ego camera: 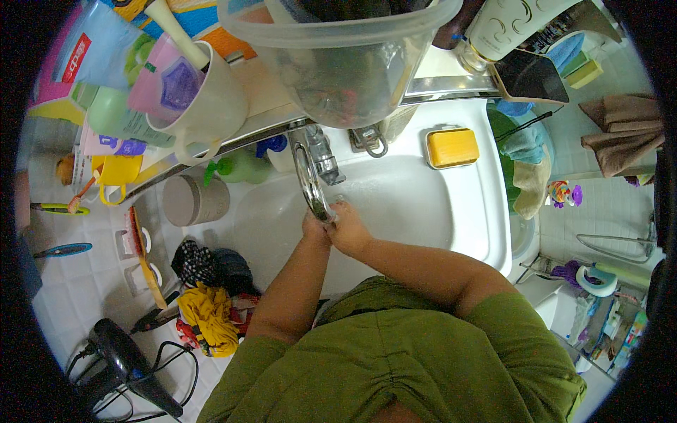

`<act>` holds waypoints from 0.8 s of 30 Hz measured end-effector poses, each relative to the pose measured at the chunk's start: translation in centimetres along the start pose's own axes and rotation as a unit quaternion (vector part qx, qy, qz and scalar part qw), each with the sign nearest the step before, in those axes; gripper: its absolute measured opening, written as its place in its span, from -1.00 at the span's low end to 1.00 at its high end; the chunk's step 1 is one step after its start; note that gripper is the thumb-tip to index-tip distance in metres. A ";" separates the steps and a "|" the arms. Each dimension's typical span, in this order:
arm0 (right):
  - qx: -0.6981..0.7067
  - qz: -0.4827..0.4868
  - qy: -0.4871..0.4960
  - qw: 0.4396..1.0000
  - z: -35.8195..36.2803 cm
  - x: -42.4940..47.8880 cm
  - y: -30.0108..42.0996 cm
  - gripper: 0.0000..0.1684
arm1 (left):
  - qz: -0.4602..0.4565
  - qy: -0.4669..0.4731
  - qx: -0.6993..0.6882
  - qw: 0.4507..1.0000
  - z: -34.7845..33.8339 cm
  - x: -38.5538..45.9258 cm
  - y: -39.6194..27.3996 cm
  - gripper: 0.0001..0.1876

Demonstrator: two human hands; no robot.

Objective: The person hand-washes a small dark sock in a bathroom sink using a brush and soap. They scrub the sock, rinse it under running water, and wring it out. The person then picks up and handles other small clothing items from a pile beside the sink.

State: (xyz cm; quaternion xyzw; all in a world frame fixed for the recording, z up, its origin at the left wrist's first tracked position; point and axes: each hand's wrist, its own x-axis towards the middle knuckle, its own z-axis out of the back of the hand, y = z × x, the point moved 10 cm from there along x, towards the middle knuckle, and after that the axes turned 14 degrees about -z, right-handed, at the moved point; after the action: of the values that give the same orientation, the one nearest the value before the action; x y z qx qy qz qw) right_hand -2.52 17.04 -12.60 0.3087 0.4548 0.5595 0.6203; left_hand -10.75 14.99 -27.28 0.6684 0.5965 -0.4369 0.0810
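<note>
Both hands are together over the white washbasin [423, 206], at the mouth of a chrome faucet [308, 174]. My left hand [314, 228] is left of the spout's tip, its fingers partly hidden behind the spout and the other hand. Against it lies my right hand [349, 230], with its back turned up. A little clear water seems to show at the fingertips; whether anything is between the palms is hidden. On the basin's right ledge, a yellow soap bar [453, 147] rests in a soap dish [429, 164].
Over the basin's back edge, a shelf holds a clear plastic tub [338, 69], a white mug [222, 95] and a tilted cream tube [508, 31]. Left are a lidded grey jar [197, 200], bundled cloths [211, 317], a wooden brush [145, 259] and a corded black hair dryer [132, 365].
</note>
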 end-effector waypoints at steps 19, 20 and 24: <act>-0.230 -0.153 0.199 0.940 -5.7 7.0 -8.4 -0.61 | -0.034 0.113 0.194 0.974 -5.2 -9.9 0.7 -0.31; -0.261 -0.123 0.192 0.938 -6.8 7.8 -8.8 -0.61 | -0.033 0.127 0.167 0.977 -5.3 -10.0 0.7 -0.28; -0.026 -0.307 0.194 0.931 -9.1 7.3 -10.0 -0.62 | -0.047 0.073 0.133 0.987 -4.3 -9.4 -0.4 -0.23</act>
State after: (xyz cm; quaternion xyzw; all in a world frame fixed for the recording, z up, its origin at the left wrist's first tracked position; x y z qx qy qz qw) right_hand -6.93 21.15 -26.71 0.0233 0.6246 0.4023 0.6689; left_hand -8.11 10.93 -18.14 0.6742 0.5683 -0.4659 -0.0730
